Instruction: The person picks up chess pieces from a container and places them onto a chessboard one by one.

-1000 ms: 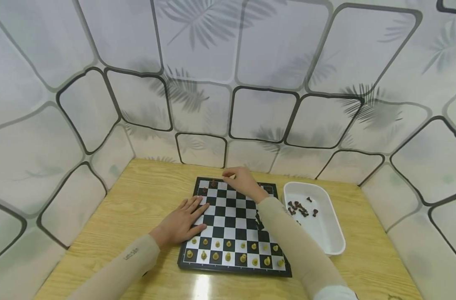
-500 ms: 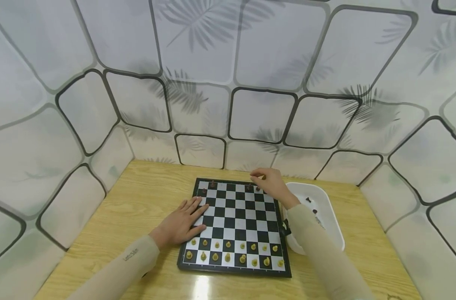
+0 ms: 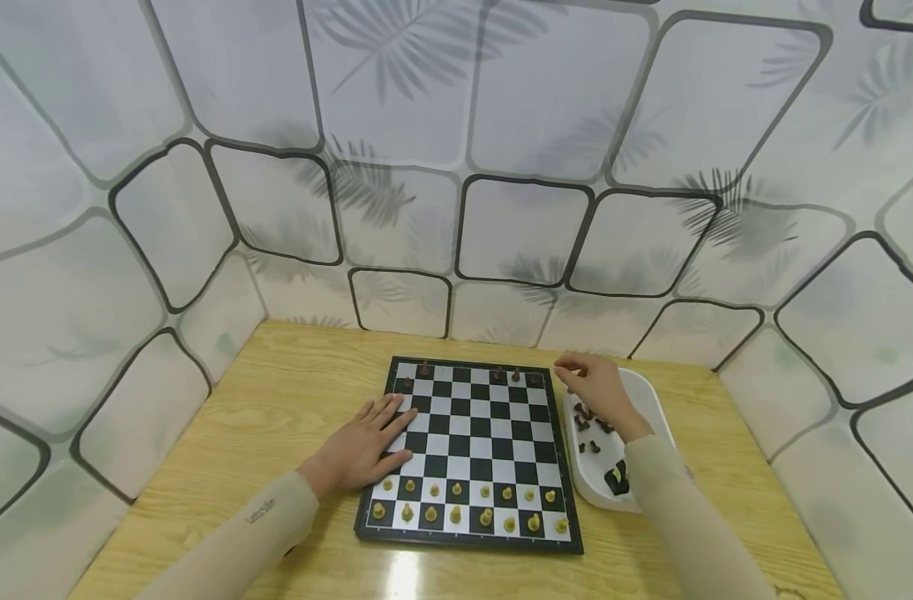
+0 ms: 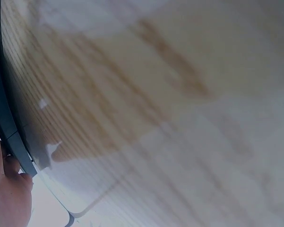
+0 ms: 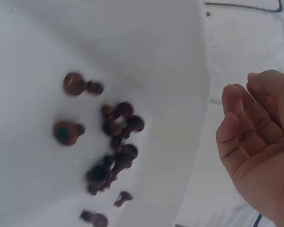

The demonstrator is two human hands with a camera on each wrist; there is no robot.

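Note:
My left hand [image 3: 358,442] rests flat with spread fingers over the left edge of a black-and-white chessboard [image 3: 471,427]. In the left wrist view only part of that hand [image 4: 12,201] shows, by the board's dark edge [image 4: 2,109]. My right hand [image 3: 597,392] hovers over the far left part of a white plastic bin [image 3: 654,400]. Its fingers are loosely bent, and the right wrist view shows nothing between them. Several dark brown chess pieces [image 5: 125,158] lie scattered in the bin, below and beside that hand.
Yellow chess pieces [image 3: 456,514] fill the board's two near rows. Dark pieces stand along the far side, including one [image 3: 424,367] at left and another [image 3: 516,375] at right. The board and bin sit on a wood-grain table [image 3: 276,392], with patterned curtains [image 3: 403,217] around it.
My right hand has moved rightward from the board's far row to above the bin, uncovering dark pieces at the far right. The left hand stays in place.

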